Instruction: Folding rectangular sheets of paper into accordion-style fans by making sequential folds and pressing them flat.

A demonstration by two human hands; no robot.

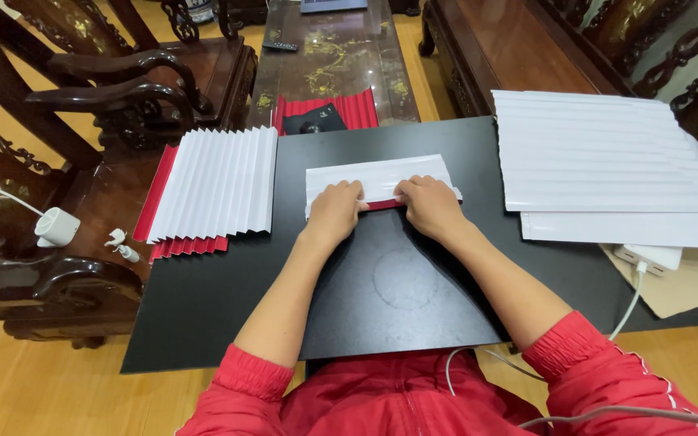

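Both hands press down on a white sheet [377, 178] lying at the centre of the black board [203, 299]. The left hand [334, 211] sits on its near left corner, fingers curled together and pinching the folded edge; the right hand [430, 206] does the same just beside it, at three o'clock, fingers bunched on the same edge (a red underside shows between the two). At nine o'clock from the sheet rests a pleated white fan [216, 184] on a red one [183, 246]. At two o'clock lies a stack of creased white sheets [607, 161], with a white charger [648, 257] below it.
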